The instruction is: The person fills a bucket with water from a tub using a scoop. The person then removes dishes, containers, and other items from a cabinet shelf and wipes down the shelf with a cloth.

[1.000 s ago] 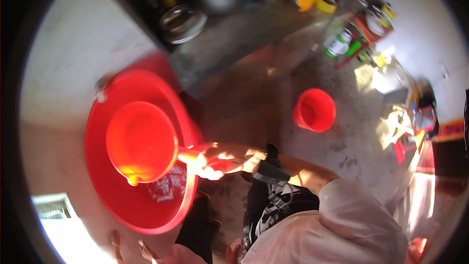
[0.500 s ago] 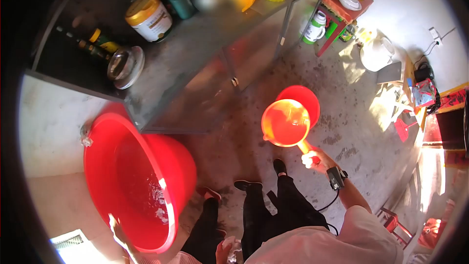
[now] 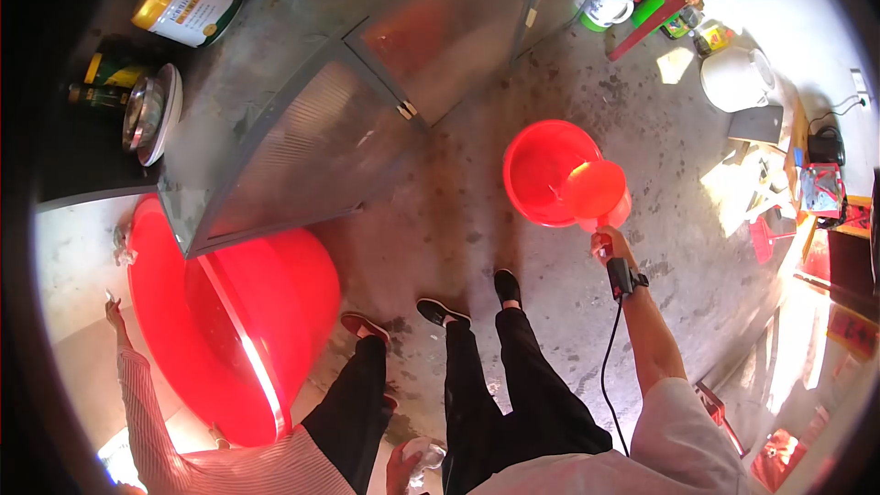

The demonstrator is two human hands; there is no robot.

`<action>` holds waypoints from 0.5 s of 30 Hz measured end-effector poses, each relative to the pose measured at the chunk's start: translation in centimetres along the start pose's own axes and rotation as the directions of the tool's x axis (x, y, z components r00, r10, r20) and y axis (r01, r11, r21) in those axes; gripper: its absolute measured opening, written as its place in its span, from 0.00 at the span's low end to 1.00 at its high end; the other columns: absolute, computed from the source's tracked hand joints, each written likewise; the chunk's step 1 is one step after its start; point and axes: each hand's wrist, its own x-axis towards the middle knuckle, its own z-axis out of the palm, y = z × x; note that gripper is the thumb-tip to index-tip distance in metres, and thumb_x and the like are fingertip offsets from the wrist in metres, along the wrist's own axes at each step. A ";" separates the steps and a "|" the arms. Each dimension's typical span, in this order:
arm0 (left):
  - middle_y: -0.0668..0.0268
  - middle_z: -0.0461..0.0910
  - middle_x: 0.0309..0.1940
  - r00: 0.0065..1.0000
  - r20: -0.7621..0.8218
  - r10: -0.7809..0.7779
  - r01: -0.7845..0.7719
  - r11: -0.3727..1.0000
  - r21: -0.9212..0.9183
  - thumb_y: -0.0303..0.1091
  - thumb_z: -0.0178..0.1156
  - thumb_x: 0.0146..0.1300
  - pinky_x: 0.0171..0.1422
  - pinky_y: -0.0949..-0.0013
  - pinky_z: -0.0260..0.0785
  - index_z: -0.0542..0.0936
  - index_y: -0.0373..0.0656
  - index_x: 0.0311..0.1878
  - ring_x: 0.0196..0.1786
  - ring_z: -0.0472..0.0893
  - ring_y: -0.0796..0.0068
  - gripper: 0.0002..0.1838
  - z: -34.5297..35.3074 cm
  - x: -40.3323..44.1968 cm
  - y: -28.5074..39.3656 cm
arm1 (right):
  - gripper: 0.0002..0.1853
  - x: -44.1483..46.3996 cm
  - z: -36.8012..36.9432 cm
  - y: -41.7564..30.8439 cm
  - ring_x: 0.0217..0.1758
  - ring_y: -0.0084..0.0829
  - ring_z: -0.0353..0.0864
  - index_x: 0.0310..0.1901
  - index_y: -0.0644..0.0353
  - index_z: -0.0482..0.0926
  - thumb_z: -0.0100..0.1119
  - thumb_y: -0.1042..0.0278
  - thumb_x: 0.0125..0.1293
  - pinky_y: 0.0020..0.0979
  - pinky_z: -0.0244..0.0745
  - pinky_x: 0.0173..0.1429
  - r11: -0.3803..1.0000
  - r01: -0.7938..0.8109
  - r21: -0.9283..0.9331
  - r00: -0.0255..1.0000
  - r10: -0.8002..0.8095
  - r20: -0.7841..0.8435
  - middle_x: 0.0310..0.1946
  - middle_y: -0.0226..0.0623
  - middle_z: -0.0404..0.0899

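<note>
In the head view, the only one here, I see the wearer's right hand (image 3: pixel 610 246) closed around the handle of a red dipper (image 3: pixel 598 189). The fingers wrap the handle at its near end, with the bowl just beyond them, reaching out over the right side of a red bucket (image 3: pixel 532 160) on the floor. Held by the end like that, I'd judge, the bowl gets over the bucket while the knuckles stay outside its mouth. The bowl looks tipped towards the bucket's middle; a pale streak shows at its lip, too small for me to call water. Whether bowl and rim touch, I can't tell from above.

A black device (image 3: pixel 625 280) sits strapped on the wrist behind, its cable (image 3: pixel 605 367) trailing down beside the forearm, probably so it hangs clear of the dipper.

Low in the view another hand (image 3: pixel 399 469) holds crumpled clear plastic (image 3: pixel 426 460). I can't say whether it is the wearer's left hand, so I can't tell how those fingers stand.

Over by the wall is a big red tub (image 3: pixel 307 298), well apart from the dipper, with a co-worker's striped sleeve (image 3: pixel 142 394) stretching along its far side
</note>
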 end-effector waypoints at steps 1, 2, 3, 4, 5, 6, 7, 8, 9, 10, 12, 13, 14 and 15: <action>0.61 0.75 0.41 0.999 -0.031 -0.043 0.039 0.991 -0.129 0.35 0.57 0.53 0.41 0.71 0.69 0.69 0.36 0.51 0.40 0.75 0.71 0.22 0.3 0.7 0.6 | 0.06 0.2 0.0 -0.2 0.18 0.21 0.68 0.26 0.63 0.67 0.54 0.76 0.48 0.18 0.64 0.21 1.000 -0.005 0.000 1.000 0.005 -0.002 0.18 0.33 0.68; 0.61 0.74 0.41 0.994 -0.057 -0.089 0.072 0.964 -0.256 0.28 0.62 0.48 0.42 0.71 0.70 0.68 0.35 0.51 0.40 0.75 0.72 0.25 0.6 1.1 2.1 | 0.05 0.1 0.0 -0.6 0.18 0.22 0.69 0.26 0.63 0.68 0.54 0.75 0.48 0.19 0.65 0.20 0.977 0.078 -0.197 0.996 -0.087 -0.036 0.17 0.33 0.68; 0.58 0.73 0.44 0.989 -0.042 -0.142 0.126 0.958 -0.259 0.30 0.63 0.47 0.48 0.70 0.67 0.66 0.33 0.53 0.45 0.74 0.70 0.28 0.7 0.8 3.7 | 0.05 -0.1 0.1 -0.9 0.18 0.23 0.70 0.26 0.62 0.68 0.54 0.75 0.47 0.20 0.65 0.20 0.909 0.150 -0.388 0.982 -0.183 -0.050 0.16 0.34 0.68; 0.58 0.73 0.44 0.989 -0.044 -0.144 0.128 0.957 -0.260 0.30 0.63 0.47 0.48 0.70 0.67 0.66 0.33 0.53 0.45 0.74 0.70 0.28 0.8 1.0 4.2 | 0.05 -0.4 0.6 -1.1 0.18 0.23 0.70 0.26 0.62 0.68 0.54 0.75 0.47 0.20 0.65 0.20 0.909 0.147 -0.389 0.982 -0.180 -0.049 0.16 0.34 0.68; 0.59 0.73 0.43 0.990 -0.055 -0.128 0.112 0.967 -0.231 0.29 0.63 0.47 0.48 0.71 0.67 0.66 0.33 0.52 0.44 0.74 0.70 0.28 0.7 1.2 4.4 | 0.05 -0.9 1.4 -1.2 0.17 0.23 0.70 0.27 0.62 0.69 0.54 0.75 0.47 0.22 0.65 0.19 0.917 0.191 -0.350 0.972 -0.225 -0.061 0.16 0.33 0.68; 0.59 0.73 0.43 0.992 -0.067 -0.110 0.095 0.975 -0.202 0.29 0.63 0.47 0.48 0.71 0.67 0.66 0.33 0.52 0.44 0.74 0.70 0.28 0.8 1.3 4.7 | 0.05 -1.2 2.0 -1.3 0.16 0.24 0.70 0.28 0.62 0.69 0.53 0.75 0.48 0.23 0.65 0.18 0.921 0.236 -0.311 0.960 -0.270 -0.072 0.15 0.33 0.68; 0.59 0.73 0.43 0.993 -0.053 -0.103 0.086 0.961 -0.262 0.29 0.63 0.47 0.48 0.71 0.67 0.67 0.34 0.52 0.44 0.73 0.71 0.27 1.2 1.0 5.9 | 0.05 -0.7 1.9 -1.3 0.16 0.24 0.70 0.28 0.62 0.69 0.53 0.75 0.48 0.23 0.65 0.18 0.919 0.237 -0.314 0.961 -0.269 -0.065 0.15 0.33 0.68; 0.59 0.73 0.43 0.993 -0.059 -0.101 0.082 0.960 -0.270 0.29 0.63 0.47 0.48 0.71 0.67 0.67 0.34 0.52 0.44 0.73 0.71 0.27 1.2 1.4 5.3 | 0.06 0.2 1.7 -1.3 0.15 0.24 0.69 0.29 0.62 0.69 0.53 0.75 0.48 0.24 0.64 0.16 0.901 0.276 -0.335 0.948 -0.312 -0.057 0.15 0.32 0.68; 0.59 0.73 0.43 0.997 -0.052 -0.058 0.043 0.967 -0.250 0.30 0.63 0.47 0.49 0.71 0.66 0.67 0.34 0.52 0.45 0.73 0.71 0.27 1.1 2.1 4.0 | 0.07 1.0 1.5 -1.3 0.14 0.23 0.69 0.31 0.61 0.69 0.53 0.75 0.48 0.24 0.63 0.15 0.880 0.316 -0.355 0.934 -0.353 -0.045 0.15 0.32 0.69; 0.59 0.73 0.43 0.999 -0.048 -0.016 0.004 0.972 -0.234 0.30 0.63 0.47 0.49 0.71 0.66 0.68 0.35 0.52 0.45 0.73 0.71 0.27 1.4 2.3 3.9 | 0.07 1.1 1.8 -1.5 0.14 0.23 0.69 0.31 0.61 0.69 0.53 0.75 0.48 0.24 0.63 0.15 0.878 0.316 -0.359 0.937 -0.349 -0.030 0.15 0.32 0.69; 0.59 0.73 0.43 0.998 -0.056 0.006 -0.018 0.976 -0.215 0.31 0.63 0.47 0.50 0.71 0.66 0.68 0.35 0.51 0.45 0.73 0.72 0.27 1.9 2.2 3.7 | 0.16 1.1 2.3 -1.6 0.14 0.28 0.70 0.42 0.58 0.69 0.55 0.69 0.49 0.27 0.65 0.15 0.711 0.364 -0.601 0.884 -0.468 -0.018 0.16 0.34 0.69; 0.59 0.73 0.43 0.998 -0.053 0.031 -0.040 0.981 -0.189 0.31 0.63 0.47 0.50 0.71 0.66 0.69 0.34 0.51 0.45 0.73 0.72 0.26 2.2 2.2 4.0 | 0.16 1.1 2.1 -1.6 0.14 0.28 0.70 0.42 0.58 0.69 0.55 0.69 0.49 0.27 0.65 0.15 0.705 0.368 -0.606 0.887 -0.462 0.001 0.16 0.34 0.69; 0.59 0.73 0.43 0.997 -0.077 0.030 -0.046 0.976 -0.211 0.31 0.63 0.47 0.50 0.71 0.66 0.69 0.34 0.51 0.45 0.73 0.72 0.26 2.6 2.3 3.7 | 0.17 1.3 1.4 -1.7 0.16 0.28 0.71 0.45 0.57 0.69 0.56 0.68 0.50 0.28 0.66 0.16 0.547 0.437 -0.714 0.800 -0.600 0.030 0.19 0.35 0.71; 0.60 0.73 0.43 0.998 -0.060 0.034 -0.044 0.985 -0.164 0.31 0.63 0.47 0.50 0.71 0.65 0.69 0.35 0.51 0.45 0.73 0.73 0.26 2.9 2.6 3.1 | 0.19 2.3 0.7 -1.6 0.18 0.27 0.73 0.47 0.56 0.70 0.57 0.68 0.52 0.28 0.66 0.18 0.366 0.488 -0.792 0.698 -0.709 0.103 0.21 0.35 0.72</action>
